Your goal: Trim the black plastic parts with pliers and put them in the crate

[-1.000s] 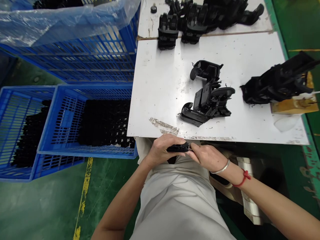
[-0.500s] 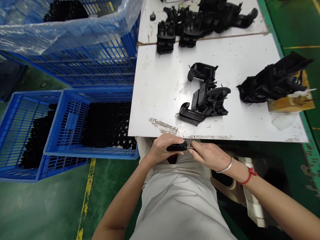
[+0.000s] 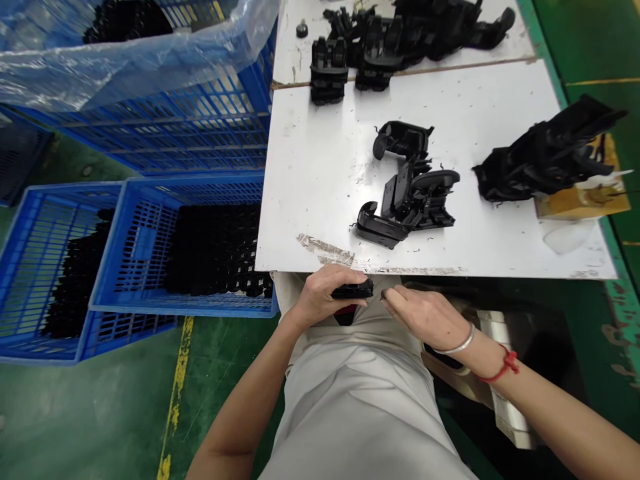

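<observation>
My left hand (image 3: 326, 293) is closed around a small black plastic part (image 3: 354, 290), held over my lap just below the table's front edge. Thumb and fingers grip its upper and lower sides, so much of it is hidden. To its right, a small gap away, my right hand (image 3: 423, 312) has its fingers pinched together. Something small and dark shows at those fingertips, too little to name. Several black moulded plastic parts (image 3: 397, 193) lie in a loose group on the white table in front of my hands.
More black parts (image 3: 380, 50) are heaped at the table's back. A tall black part (image 3: 540, 160) leans by a yellowish block (image 3: 583, 203) at the right. Blue crates (image 3: 137, 248) with black pieces stand at the left, below a plastic-lined crate (image 3: 165, 130). Scraps dot the white table (image 3: 315, 167).
My right hand has drawn slightly right, away from the black plastic part. The thin metallic piece seen between them earlier no longer shows. My left hand keeps its grip.
</observation>
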Demonstrator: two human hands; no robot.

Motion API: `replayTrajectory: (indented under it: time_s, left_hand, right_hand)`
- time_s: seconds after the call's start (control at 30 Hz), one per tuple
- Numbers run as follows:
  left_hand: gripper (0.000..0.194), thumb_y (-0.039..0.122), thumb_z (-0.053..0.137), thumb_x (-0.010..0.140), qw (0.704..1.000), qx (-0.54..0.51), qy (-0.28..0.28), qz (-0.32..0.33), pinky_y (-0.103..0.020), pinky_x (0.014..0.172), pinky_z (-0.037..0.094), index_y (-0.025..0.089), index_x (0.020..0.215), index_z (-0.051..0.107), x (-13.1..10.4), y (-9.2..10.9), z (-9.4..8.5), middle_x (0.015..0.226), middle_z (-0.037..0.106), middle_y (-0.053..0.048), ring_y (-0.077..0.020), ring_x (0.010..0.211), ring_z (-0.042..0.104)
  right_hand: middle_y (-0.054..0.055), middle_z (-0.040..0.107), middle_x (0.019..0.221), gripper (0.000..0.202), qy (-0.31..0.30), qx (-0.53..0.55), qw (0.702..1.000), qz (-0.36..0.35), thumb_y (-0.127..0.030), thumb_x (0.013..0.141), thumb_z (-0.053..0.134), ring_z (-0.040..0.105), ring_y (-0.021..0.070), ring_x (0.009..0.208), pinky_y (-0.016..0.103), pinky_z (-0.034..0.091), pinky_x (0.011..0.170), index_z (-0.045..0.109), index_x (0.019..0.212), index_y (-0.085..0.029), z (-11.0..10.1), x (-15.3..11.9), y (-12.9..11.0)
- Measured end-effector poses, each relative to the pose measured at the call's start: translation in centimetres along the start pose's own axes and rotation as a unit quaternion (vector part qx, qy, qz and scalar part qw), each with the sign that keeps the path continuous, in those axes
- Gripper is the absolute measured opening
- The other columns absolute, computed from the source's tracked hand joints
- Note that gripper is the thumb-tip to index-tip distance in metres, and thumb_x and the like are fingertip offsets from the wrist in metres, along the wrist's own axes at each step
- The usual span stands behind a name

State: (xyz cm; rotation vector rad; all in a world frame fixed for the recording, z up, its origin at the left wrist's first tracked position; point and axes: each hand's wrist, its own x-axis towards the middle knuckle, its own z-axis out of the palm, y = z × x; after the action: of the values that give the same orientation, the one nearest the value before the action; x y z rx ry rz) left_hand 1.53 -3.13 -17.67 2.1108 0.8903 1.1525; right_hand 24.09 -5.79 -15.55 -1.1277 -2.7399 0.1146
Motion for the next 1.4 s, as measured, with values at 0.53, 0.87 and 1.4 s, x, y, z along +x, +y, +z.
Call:
replayTrajectory:
  time_s: [0.53,0.87,1.4]
  left_hand:
    - [0.038,0.031,0.078,0.069,1.000,-0.004,0.005,-0.010,-0.031,0.084,0.056,0.018,0.101,0.063,-0.1,0.1,0.0,0.093,0.073,-0.006,-0.0179,0.090,0.069]
    - [0.039,0.030,0.079,0.067,0.999,-0.026,0.009,-0.039,-0.032,0.083,0.057,0.017,0.101,0.064,-0.1,0.1,-0.1,0.093,0.073,-0.007,-0.0183,0.090,0.069]
    - [0.040,0.034,0.079,0.067,0.995,-0.037,0.008,-0.090,-0.030,0.080,0.057,0.016,0.100,0.066,-0.3,0.4,-0.2,0.094,0.073,-0.007,-0.0181,0.087,0.069]
  right_hand:
    - [-0.001,0.049,0.062,0.029,0.000,-0.009,1.000,0.008,-0.022,0.099,0.030,0.037,0.0099,0.047,0.027,0.016,0.044,0.046,0.075,-0.018,0.3,0.1,-0.3]
    - [0.001,0.051,0.064,0.024,-0.051,-0.017,0.999,-0.008,-0.001,0.083,0.031,0.038,0.0124,0.047,0.027,0.020,0.044,0.047,0.081,-0.018,0.6,0.5,-0.2]
    - [0.000,0.053,0.064,0.032,0.044,0.007,0.996,0.081,-0.024,0.100,0.029,0.043,0.0110,0.051,0.026,0.024,0.046,0.049,0.076,-0.018,1.4,0.1,-1.2]
